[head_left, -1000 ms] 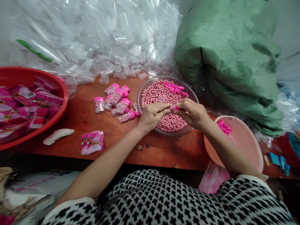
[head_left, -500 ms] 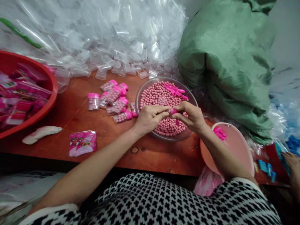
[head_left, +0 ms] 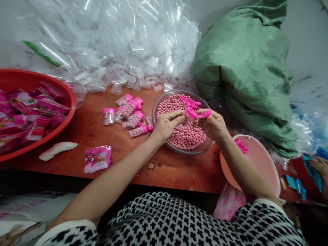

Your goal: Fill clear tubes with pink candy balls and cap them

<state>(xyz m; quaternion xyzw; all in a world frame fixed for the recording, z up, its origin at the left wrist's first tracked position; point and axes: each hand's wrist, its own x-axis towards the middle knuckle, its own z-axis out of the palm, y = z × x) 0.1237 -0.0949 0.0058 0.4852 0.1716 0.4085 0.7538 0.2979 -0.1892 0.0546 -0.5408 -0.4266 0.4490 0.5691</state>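
Note:
My left hand [head_left: 167, 124] and my right hand [head_left: 211, 124] are raised close together over a glass bowl [head_left: 164, 102] heaped with pink round candies [head_left: 181, 133]. My right hand grips a bright pink plastic scoop [head_left: 197, 114] by its handle. My left fingertips pinch a small transparent vial [head_left: 187, 118], partly hidden behind the scoop. Another pink scoop [head_left: 189, 101] lies on the candies. Several filled vials with pink caps [head_left: 130, 114] lie on the wooden table [head_left: 164, 167], left of the bowl.
A red basin [head_left: 73, 102] holds pink packets. A pink basin [head_left: 256, 160] holds pink scoops. Behind stand a heap of transparent bags [head_left: 110, 44] and a green sack [head_left: 243, 65]. A co-worker's hand [head_left: 319, 167] is at far right.
The pink scoop has come up out of my fingers, its handle now showing to the right. The view has shifted slightly, and the co-worker's hand has moved at the right edge.

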